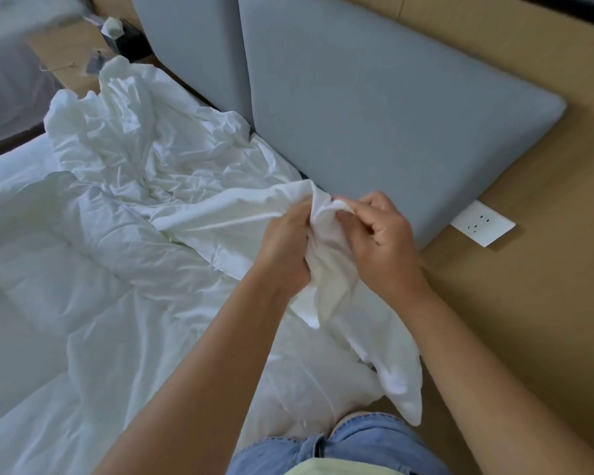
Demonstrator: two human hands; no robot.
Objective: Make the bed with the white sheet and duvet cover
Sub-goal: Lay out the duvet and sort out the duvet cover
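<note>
The person stands at the head corner of the bed (pixel 24 337), next to the grey padded headboard (pixel 374 108), which is made of 2 panels side by side. Both bare hands meet over the edge of the mattress and work the same bunched piece of white duvet cover (pixel 172 173). The left hand (pixel 285 248) is clenched around a gathered fold of the cloth, knuckles up, with the fabric running out from the top and bottom of the fist. The right hand (pixel 379 245) pinches the cloth just beside it, fingertips curled in against the thumb on a small tuck of fabric. The 2 hands are nearly touching.

From the grip, a loose corner of the cover hangs down past the right forearm to just above the person's denim shorts (pixel 350 447). The rest of the cover trails away to the left, crumpled in a rumpled heap along the foot of the headboard. Under it, the white sheet (pixel 18 186) lies flatter across the mattress, creased but spread out.

A white wall socket (pixel 482 226) sits on the wooden wall panel (pixel 528 303) just below the right end of the headboard. At the far top left, a bedside table (pixel 69 53) holds a few small items too blurred to identify.
</note>
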